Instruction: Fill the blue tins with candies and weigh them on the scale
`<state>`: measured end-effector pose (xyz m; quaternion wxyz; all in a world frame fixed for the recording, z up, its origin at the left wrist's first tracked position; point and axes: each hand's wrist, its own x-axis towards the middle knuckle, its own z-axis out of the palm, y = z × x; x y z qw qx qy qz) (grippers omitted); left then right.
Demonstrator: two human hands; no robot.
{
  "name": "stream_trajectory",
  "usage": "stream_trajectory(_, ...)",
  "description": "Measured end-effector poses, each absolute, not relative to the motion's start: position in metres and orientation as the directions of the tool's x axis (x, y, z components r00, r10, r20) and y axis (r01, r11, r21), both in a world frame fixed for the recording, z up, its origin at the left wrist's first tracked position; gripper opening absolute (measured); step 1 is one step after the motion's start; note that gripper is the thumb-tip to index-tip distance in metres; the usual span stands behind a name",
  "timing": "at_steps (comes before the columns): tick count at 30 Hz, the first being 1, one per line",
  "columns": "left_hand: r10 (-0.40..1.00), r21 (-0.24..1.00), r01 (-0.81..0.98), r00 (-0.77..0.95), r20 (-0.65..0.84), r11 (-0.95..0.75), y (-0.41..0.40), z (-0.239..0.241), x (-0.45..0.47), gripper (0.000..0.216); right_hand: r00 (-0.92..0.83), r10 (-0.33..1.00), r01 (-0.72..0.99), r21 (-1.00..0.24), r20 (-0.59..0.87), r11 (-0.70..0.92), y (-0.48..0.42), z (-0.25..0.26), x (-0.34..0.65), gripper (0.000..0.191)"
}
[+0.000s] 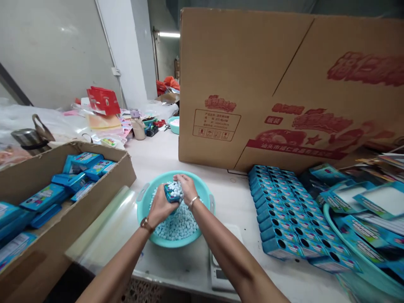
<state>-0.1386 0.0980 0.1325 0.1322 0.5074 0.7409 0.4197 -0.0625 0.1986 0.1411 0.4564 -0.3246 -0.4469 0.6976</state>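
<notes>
My left hand point(159, 207) is closed around a small blue printed box point(171, 198), tilted above a turquoise plastic basin point(145, 230). Pale blue, pellet-like candies point(180, 225) lie in the basin, and more are heaped at the box's open top. From the right, my right hand point(188, 190) curls over that top, its fingers bent around candies there. Part of the box is hidden behind my left fingers and thumb.
Rows of blue boxes with round dark holes point(284, 210) stand at right, beside a basin of flat blue cartons point(331, 235). A white scale point(219, 273) lies under my right forearm. Left is an open cardboard box point(124, 170) of blue boxes; behind, a large carton point(221, 75).
</notes>
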Motion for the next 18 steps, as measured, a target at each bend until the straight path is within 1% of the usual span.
stream_trajectory(3,0.860,0.746,0.648,-0.460,0.222,0.153,0.100,0.134,-0.141,0.065,-0.362,0.932,-0.335,-0.932,-0.013,-0.142,0.196,0.139,-0.064,0.026)
stream_trajectory(6,0.892,0.721,0.678,-0.405,0.203,0.144,0.103,0.134,-0.144,0.061,-0.343,0.939,-0.325,-0.935,-0.025,-0.143,0.195,0.134,-0.063,0.030)
stream_trajectory(9,0.910,0.723,0.681,-0.367,0.195,0.119,0.105,0.134,-0.146,0.056,-0.321,0.946,-0.335,-0.928,-0.047,-0.160,0.195,0.128,-0.062,0.035)
stream_trajectory(13,0.898,0.721,0.680,-0.390,0.203,0.132,0.104,0.137,-0.142,0.061,-0.309,0.951,-0.365,-0.923,-0.007,-0.126,0.193,0.129,-0.060,0.037)
stream_trajectory(18,0.897,0.739,0.662,-0.394,0.200,0.126,0.103,0.135,-0.140,0.056,-0.360,0.933,-0.316,-0.940,-0.004,-0.126,0.190,0.133,-0.057,0.041)
